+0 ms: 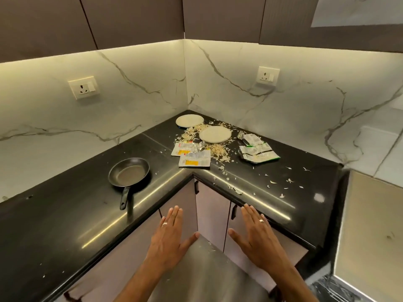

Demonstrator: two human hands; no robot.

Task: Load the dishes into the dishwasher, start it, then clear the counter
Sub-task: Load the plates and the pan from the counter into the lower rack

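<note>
Both hands, left point(168, 234) and right point(258, 233), hover flat with fingers straight, holding nothing, before the glossy black tabletop point(65, 214). Nothing looks loaded yet. The dark round frying pan point(129, 172) sits near; farther back, two pale round plates point(189, 120) point(215, 134) lie among crinkled wrappers point(257, 150) and flaky peelings point(219, 150).
</note>
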